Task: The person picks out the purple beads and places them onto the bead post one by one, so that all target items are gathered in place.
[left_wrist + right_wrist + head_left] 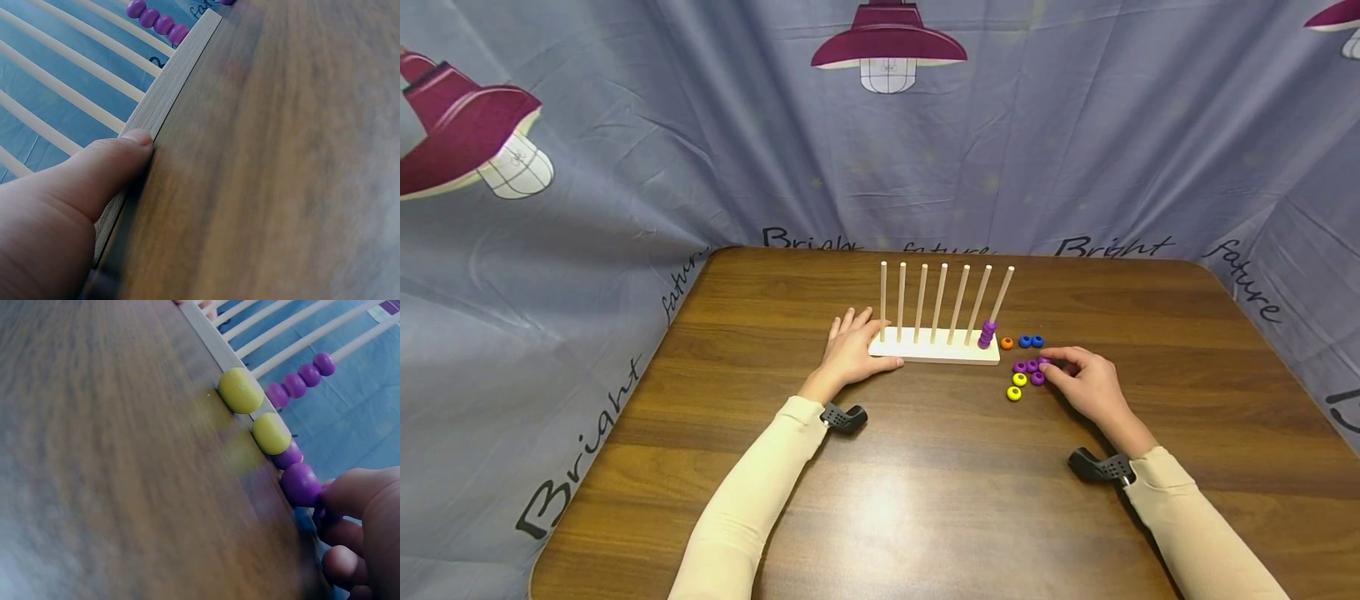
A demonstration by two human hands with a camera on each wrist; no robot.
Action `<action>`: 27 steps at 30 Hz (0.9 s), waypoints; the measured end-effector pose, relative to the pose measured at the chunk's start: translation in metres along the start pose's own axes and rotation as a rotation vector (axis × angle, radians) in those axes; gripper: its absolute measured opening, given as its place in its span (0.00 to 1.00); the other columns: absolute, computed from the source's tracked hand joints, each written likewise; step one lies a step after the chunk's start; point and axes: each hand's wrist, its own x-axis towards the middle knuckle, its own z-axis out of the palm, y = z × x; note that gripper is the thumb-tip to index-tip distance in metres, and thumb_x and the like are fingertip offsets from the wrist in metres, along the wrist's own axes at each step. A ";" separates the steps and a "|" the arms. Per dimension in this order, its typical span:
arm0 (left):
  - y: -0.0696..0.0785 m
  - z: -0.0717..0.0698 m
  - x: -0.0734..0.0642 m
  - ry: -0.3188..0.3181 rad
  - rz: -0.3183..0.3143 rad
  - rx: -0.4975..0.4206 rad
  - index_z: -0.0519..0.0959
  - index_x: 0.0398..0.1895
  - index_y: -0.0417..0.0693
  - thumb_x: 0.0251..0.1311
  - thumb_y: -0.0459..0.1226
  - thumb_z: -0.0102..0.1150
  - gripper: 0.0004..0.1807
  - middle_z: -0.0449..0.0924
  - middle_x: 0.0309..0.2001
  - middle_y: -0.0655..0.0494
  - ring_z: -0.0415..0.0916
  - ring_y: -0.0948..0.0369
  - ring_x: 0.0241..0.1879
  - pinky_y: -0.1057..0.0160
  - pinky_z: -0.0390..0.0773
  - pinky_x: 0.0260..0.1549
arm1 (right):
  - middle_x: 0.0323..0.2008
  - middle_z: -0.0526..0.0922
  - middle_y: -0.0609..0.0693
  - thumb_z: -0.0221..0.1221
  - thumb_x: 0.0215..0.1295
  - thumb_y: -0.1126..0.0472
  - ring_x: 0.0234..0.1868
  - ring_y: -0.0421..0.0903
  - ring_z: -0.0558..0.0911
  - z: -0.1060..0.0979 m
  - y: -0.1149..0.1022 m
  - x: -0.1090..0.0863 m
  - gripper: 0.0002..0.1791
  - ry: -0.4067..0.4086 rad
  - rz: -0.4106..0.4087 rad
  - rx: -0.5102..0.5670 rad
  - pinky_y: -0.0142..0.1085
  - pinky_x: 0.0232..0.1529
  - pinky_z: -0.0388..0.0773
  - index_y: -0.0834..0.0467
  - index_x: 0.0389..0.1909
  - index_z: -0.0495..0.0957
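Observation:
A pale wooden peg rack (936,354) with several upright pegs stands on the table; its rightmost peg carries a stack of several purple beads (987,334). My left hand (850,352) grips the rack's left end, thumb along the front edge and fingers spread behind. In the left wrist view the thumb (106,164) presses against the base. My right hand (1090,385) is at the loose beads right of the rack, pinching a purple bead (329,516) between thumb and fingertips. Other loose purple beads (1032,367) lie right beside those fingertips.
Two yellow beads (1014,393) lie nearest the front of the group. An orange bead (1007,342) and two blue beads (1031,342) sit just right of the rack. A patterned curtain (880,167) hangs behind the brown wooden table (925,517).

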 end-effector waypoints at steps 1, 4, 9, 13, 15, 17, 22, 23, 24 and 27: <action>0.000 0.000 0.000 -0.002 0.000 0.000 0.71 0.73 0.57 0.53 0.63 0.68 0.44 0.56 0.80 0.43 0.42 0.39 0.82 0.38 0.39 0.80 | 0.30 0.83 0.55 0.68 0.63 0.63 0.25 0.33 0.68 0.000 0.000 0.000 0.12 -0.001 -0.001 -0.001 0.29 0.25 0.63 0.60 0.47 0.88; 0.000 -0.001 0.000 -0.006 0.000 -0.001 0.71 0.73 0.57 0.53 0.63 0.68 0.44 0.56 0.80 0.43 0.42 0.40 0.82 0.38 0.39 0.80 | 0.30 0.82 0.54 0.68 0.63 0.63 0.25 0.34 0.68 0.000 0.000 0.001 0.12 -0.001 -0.004 0.000 0.29 0.25 0.63 0.61 0.46 0.88; 0.001 -0.001 0.000 -0.007 -0.005 0.000 0.71 0.72 0.57 0.53 0.62 0.69 0.44 0.56 0.80 0.43 0.42 0.40 0.82 0.39 0.39 0.80 | 0.33 0.86 0.56 0.68 0.62 0.63 0.26 0.33 0.69 -0.002 -0.001 0.002 0.12 0.007 -0.016 -0.007 0.28 0.26 0.65 0.60 0.46 0.88; 0.002 -0.001 0.000 -0.009 -0.007 0.006 0.71 0.73 0.57 0.53 0.62 0.69 0.44 0.57 0.80 0.43 0.43 0.39 0.82 0.38 0.40 0.80 | 0.37 0.88 0.58 0.69 0.62 0.63 0.26 0.29 0.70 -0.005 -0.005 0.003 0.12 0.016 -0.026 -0.019 0.27 0.27 0.67 0.60 0.46 0.88; 0.002 -0.002 0.000 -0.007 -0.006 0.007 0.71 0.73 0.57 0.53 0.62 0.69 0.44 0.57 0.80 0.43 0.43 0.39 0.82 0.38 0.40 0.80 | 0.36 0.88 0.58 0.69 0.61 0.63 0.26 0.27 0.70 -0.008 -0.008 0.004 0.12 0.022 -0.033 -0.013 0.26 0.25 0.68 0.60 0.46 0.88; 0.003 -0.001 -0.001 -0.006 -0.005 0.006 0.71 0.72 0.57 0.53 0.62 0.69 0.44 0.57 0.80 0.43 0.44 0.39 0.82 0.38 0.40 0.80 | 0.35 0.88 0.58 0.70 0.61 0.63 0.25 0.26 0.71 -0.011 -0.011 0.004 0.11 0.030 -0.040 0.003 0.24 0.24 0.68 0.60 0.45 0.88; 0.003 -0.001 -0.002 -0.002 -0.006 0.000 0.72 0.72 0.58 0.53 0.62 0.69 0.43 0.57 0.80 0.43 0.43 0.40 0.82 0.38 0.39 0.80 | 0.35 0.88 0.58 0.70 0.61 0.64 0.26 0.25 0.71 -0.021 -0.020 0.010 0.11 0.059 -0.085 0.021 0.20 0.23 0.67 0.60 0.44 0.88; 0.003 -0.001 -0.002 -0.001 -0.006 -0.002 0.72 0.72 0.58 0.53 0.62 0.69 0.43 0.57 0.80 0.43 0.43 0.40 0.82 0.38 0.39 0.80 | 0.34 0.88 0.57 0.70 0.60 0.65 0.26 0.25 0.70 -0.024 -0.022 0.012 0.11 0.068 -0.100 0.017 0.20 0.24 0.66 0.60 0.44 0.88; 0.003 -0.001 -0.002 -0.002 -0.005 -0.002 0.71 0.72 0.58 0.53 0.62 0.69 0.43 0.57 0.80 0.43 0.43 0.40 0.82 0.38 0.39 0.80 | 0.34 0.88 0.57 0.70 0.60 0.65 0.26 0.25 0.70 -0.026 -0.024 0.014 0.10 0.075 -0.113 0.015 0.20 0.24 0.65 0.61 0.43 0.88; 0.003 -0.001 -0.002 0.000 -0.003 -0.002 0.71 0.72 0.57 0.53 0.62 0.69 0.44 0.57 0.80 0.43 0.43 0.39 0.82 0.38 0.40 0.80 | 0.31 0.87 0.54 0.71 0.59 0.67 0.24 0.26 0.69 -0.034 -0.031 0.023 0.10 0.095 -0.160 0.012 0.21 0.22 0.64 0.61 0.42 0.89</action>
